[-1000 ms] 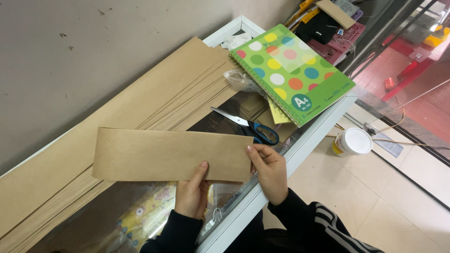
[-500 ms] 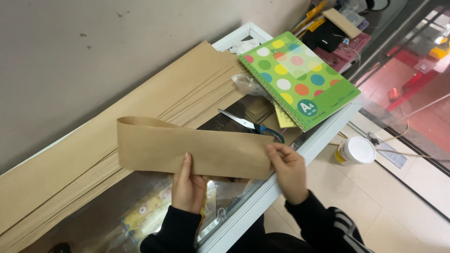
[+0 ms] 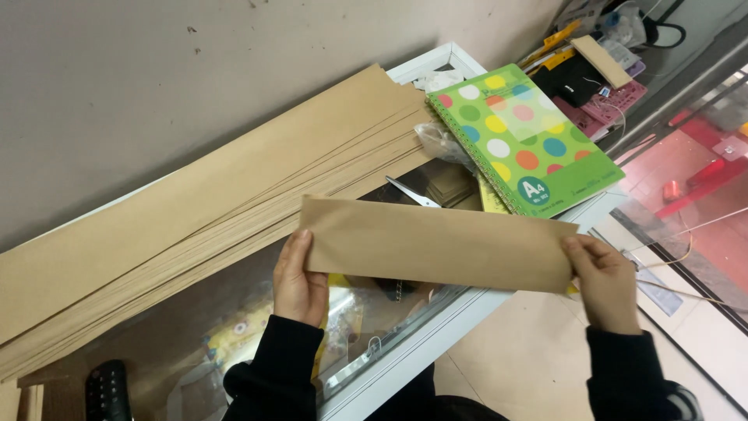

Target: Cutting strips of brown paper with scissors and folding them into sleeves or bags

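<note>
Head view: left hand (image 3: 298,282) and right hand (image 3: 604,282) pinch ends of brown paper strip (image 3: 436,243) (flat, taut) over worktop (image 3: 405,355); scissors (image 3: 411,192) nearby.

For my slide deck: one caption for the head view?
Left hand and right hand hold a folded brown paper strip by its ends above a glass-topped counter.

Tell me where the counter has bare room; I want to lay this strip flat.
Bare glass shows between the long paper stack and the left hand. Crowded: the right end, with scissors, plastic bag and dotted notebook. Both hands hold the strip; right hand.
</note>
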